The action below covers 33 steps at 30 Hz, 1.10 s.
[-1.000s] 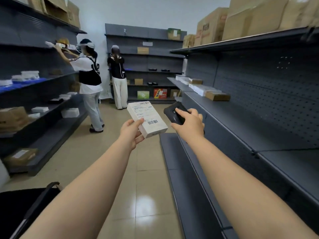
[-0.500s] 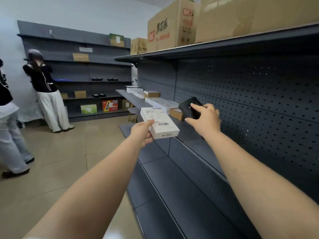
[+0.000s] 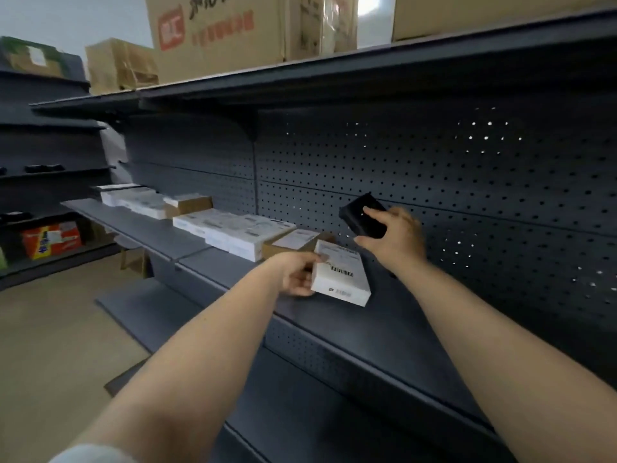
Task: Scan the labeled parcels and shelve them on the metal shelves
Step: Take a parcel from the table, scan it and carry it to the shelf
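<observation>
My left hand grips a small white parcel by its left edge; a label with a barcode faces up. The parcel hovers just above the middle metal shelf, right beside a brown box with a white label. My right hand holds a black handheld scanner above and behind the parcel, near the pegboard back wall. A row of white labeled parcels and another brown box lies along the same shelf to the left.
Large cardboard cartons stand on the top shelf. A lower shelf juts out under my arms. Another shelf unit at the far left carries a red box. Tan floor lies to the left.
My view has swung right to face the shelf, and the two people have left the frame. Both hands moved in over the middle shelf, the parcel now low beside the brown box.
</observation>
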Available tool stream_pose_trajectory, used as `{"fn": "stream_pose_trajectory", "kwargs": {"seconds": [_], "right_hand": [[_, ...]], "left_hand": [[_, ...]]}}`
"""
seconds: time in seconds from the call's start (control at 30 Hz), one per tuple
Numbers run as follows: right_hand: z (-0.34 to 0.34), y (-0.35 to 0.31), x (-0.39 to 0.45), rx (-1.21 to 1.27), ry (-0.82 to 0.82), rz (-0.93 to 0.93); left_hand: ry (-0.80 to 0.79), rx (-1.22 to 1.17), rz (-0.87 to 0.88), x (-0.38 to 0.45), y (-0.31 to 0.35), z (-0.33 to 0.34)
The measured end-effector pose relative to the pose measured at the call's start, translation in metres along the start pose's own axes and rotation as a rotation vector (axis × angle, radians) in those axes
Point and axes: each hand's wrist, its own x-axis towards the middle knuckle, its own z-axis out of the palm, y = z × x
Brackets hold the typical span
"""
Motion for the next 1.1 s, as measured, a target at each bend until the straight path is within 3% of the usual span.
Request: {"fn": "stream_pose_trajectory", "kwargs": {"seconds": [0.13,0.27,0.43,0.6,0.8,1.1], "right_hand": [[0.022,-0.004,0.011,-0.03,0.047,0.108],[0.037,-0.011,0.012,-0.07,0.11,0.193],[0.047,-0.016,0.006,-0.157,0.149,0.274],[0.057,-0.02,0.002,-0.179,0.185,0.352],[0.065,-0.02,0.001,-0.199,0.227,0.38],[0.065,-0.012,-0.011,-0.257,0.229,0.41]], "left_hand": [[-0.157,0.16,-0.035,0.038,0.017,-0.008],[-0.205,0.315,0.061,0.05,0.03,-0.015],[-0.003,1.029,0.637,0.034,0.031,-0.015],[-0.149,1.462,0.952,0.043,-0.01,0.0],[-0.035,1.553,1.056,0.081,-0.015,-0.037],[-0.069,1.576,1.053,0.092,-0.009,-0.042]]}}
